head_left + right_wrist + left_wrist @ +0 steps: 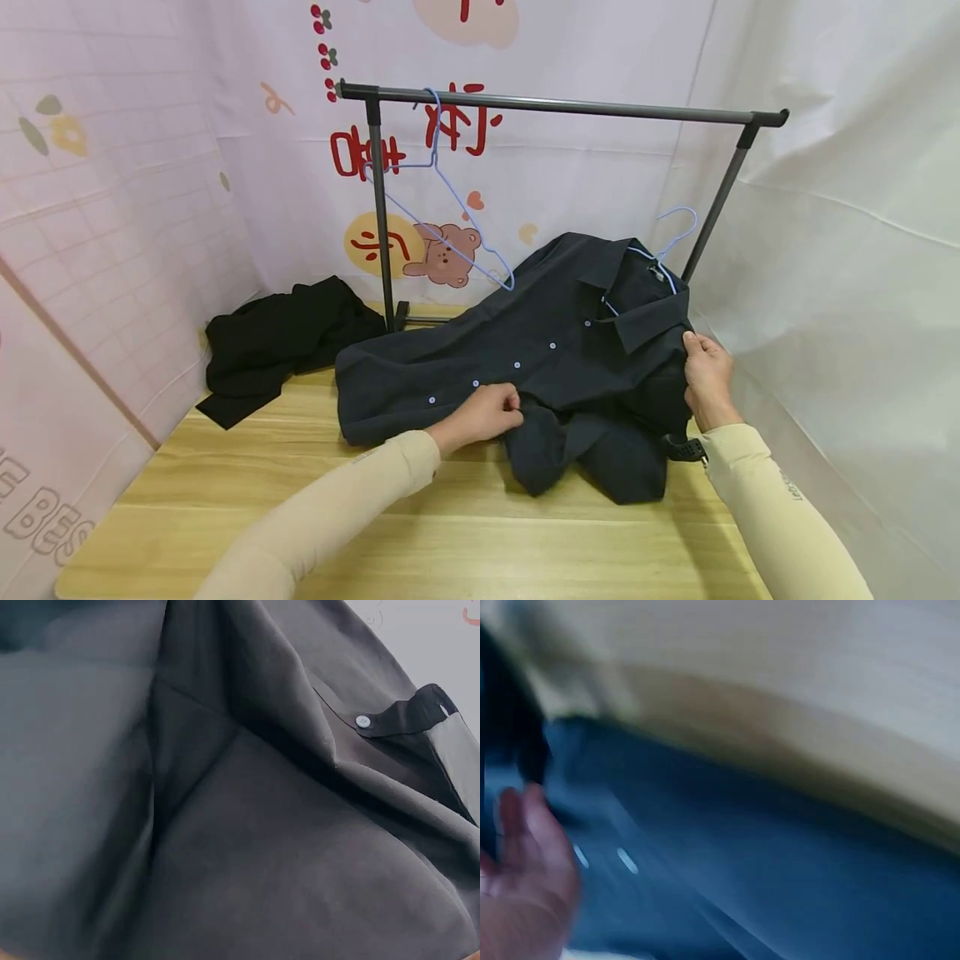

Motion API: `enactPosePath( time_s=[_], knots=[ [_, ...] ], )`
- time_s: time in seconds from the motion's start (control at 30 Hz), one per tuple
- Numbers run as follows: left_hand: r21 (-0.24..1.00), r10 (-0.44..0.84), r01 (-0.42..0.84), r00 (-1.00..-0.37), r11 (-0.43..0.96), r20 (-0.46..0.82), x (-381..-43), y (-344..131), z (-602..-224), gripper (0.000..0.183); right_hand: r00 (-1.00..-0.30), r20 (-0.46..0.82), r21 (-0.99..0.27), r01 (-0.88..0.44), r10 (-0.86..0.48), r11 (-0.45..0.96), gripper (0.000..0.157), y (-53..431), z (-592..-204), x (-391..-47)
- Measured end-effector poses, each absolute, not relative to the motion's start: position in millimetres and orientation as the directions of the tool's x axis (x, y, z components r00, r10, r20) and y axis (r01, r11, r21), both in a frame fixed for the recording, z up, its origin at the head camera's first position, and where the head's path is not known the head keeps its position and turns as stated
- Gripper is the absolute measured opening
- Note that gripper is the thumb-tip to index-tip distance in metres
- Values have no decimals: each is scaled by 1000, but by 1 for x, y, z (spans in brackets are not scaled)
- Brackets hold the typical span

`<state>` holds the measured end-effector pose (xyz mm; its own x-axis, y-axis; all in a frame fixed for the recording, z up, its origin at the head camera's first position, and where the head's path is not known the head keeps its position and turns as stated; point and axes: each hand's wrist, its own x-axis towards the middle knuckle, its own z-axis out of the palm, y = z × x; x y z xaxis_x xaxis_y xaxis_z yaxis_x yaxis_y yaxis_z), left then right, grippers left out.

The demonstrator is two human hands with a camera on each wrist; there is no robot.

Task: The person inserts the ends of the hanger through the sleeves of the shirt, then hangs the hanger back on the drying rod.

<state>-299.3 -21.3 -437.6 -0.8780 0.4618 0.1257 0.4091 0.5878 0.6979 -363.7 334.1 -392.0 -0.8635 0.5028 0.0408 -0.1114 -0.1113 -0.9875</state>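
Note:
A dark button-up shirt point(480, 333) lies slanted across the table, with pale buttons down its front. Inside its collar sits a light blue hanger point(677, 242), the hook sticking up. My right hand point(707, 375) pinches the shirt at the shoulder on the right, thumb on top. Over the lower front hovers my left hand point(483, 412), its fingers loosely bent and nothing seen between them; the left wrist view is blurred around that hand point(536, 870). Shirt cloth point(300, 855) fills the right wrist view, with a buttoned cuff point(409, 712) at the upper right.
Behind the shirt stands a grey metal rack point(570, 106). A second blue hanger point(450, 187) hangs from its bar at the left. Crumpled black clothing point(285, 333) lies on the back left of the wooden table point(450, 542). A printed cloth point(600, 183) forms the backdrop.

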Motion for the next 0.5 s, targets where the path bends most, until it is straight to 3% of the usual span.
enactPosePath(
  time_s=[0.13,0.23,0.43,0.5],
  knots=[
    [885,303,206,-950,417,78,-304,-77,-423,5,-864,44,-989,-108,502,-98,21,333,-390,-363],
    [921,195,115,-980,371,44,-306,-117,-415,11,-858,55,-989,-116,510,-87,22,333,-390,-363],
    [834,104,-1,-992,552,-71,-307,-185,-412,27,-853,58,-992,-108,519,-66,21,334,-391,-362],
    [750,143,36,-987,660,-79,-306,-200,-417,25,-853,52,-992,-104,519,-72,21,333,-392,-361]
  ],
)
